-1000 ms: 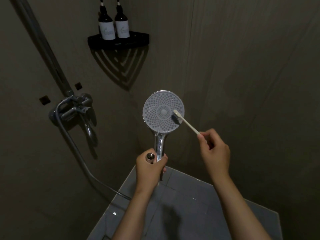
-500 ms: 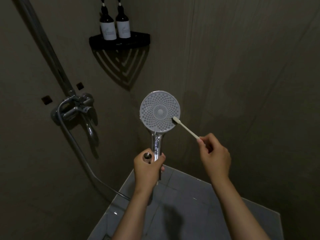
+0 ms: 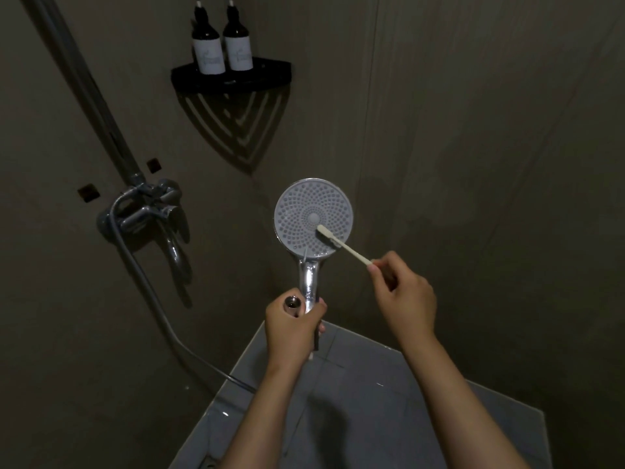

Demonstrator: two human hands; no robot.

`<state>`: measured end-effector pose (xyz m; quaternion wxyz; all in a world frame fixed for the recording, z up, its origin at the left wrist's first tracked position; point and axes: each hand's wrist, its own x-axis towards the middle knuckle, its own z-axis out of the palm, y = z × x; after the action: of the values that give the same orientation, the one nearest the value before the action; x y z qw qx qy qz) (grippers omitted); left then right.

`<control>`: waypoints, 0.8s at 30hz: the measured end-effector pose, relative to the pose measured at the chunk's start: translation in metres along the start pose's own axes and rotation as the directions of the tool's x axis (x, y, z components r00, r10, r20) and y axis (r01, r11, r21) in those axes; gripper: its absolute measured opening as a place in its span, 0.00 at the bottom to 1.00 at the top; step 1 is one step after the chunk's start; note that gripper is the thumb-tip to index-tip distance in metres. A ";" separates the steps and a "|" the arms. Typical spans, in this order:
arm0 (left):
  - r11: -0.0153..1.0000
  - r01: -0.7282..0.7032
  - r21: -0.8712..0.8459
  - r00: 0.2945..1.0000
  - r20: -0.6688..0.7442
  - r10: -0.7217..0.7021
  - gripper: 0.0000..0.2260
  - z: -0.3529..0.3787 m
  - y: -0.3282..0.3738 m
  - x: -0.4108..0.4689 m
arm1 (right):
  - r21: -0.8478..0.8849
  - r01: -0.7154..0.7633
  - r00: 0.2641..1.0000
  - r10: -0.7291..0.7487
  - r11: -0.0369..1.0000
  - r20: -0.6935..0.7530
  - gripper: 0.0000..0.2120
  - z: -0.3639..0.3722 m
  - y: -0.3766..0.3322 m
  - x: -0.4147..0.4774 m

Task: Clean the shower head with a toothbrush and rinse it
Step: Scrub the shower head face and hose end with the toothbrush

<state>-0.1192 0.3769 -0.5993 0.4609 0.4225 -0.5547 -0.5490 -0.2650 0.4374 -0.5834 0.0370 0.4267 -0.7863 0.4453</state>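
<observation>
Dim brown walls are meeting in a corner behind the person, and grey floor tiles (image 3: 372,411) are showing below the arms. Half a second ago the toothbrush (image 3: 342,246) was working at the right rim of the shower head (image 3: 297,211); now its bristles are pressing on the nozzle face just below and right of the centre. The shower head is being held upright in mid-air in front of the corner, its round face turned towards the person.

The left hand (image 3: 291,330) is gripping the chrome handle from below, fingers wrapped round it, with a threaded metal fitting (image 3: 293,302) poking out at the top of the fist. The right hand (image 3: 406,299) is pinching the end of the toothbrush handle between thumb and fingertips, the other fingers curling in.

On the left wall a mixer tap (image 3: 148,214) and hose (image 3: 152,299) are hanging; two dark bottles (image 3: 208,45) are standing on a black corner shelf (image 3: 233,81).
</observation>
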 end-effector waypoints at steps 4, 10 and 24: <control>1.000 0.009 -0.024 0.999 -0.044 -0.010 0.21 -0.003 0.002 0.000 | 0.008 -0.028 0.999 0.028 1.000 0.029 0.07 -0.002 0.015 -0.006; 0.999 -0.004 -0.032 0.998 -0.064 0.002 0.23 -0.008 0.006 0.003 | 0.034 -0.077 0.996 0.075 0.996 0.039 0.07 -0.012 0.030 -0.006; 1.000 -0.010 -0.018 0.999 -0.044 0.009 0.21 0.001 0.004 0.001 | 0.065 -0.021 0.988 0.011 0.998 0.152 0.08 0.000 0.005 0.004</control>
<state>-0.1207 0.3759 -0.5954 0.4793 0.4277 -0.5416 -0.5423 -0.2716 0.4361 -0.5846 -0.0407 0.4538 -0.7751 0.4378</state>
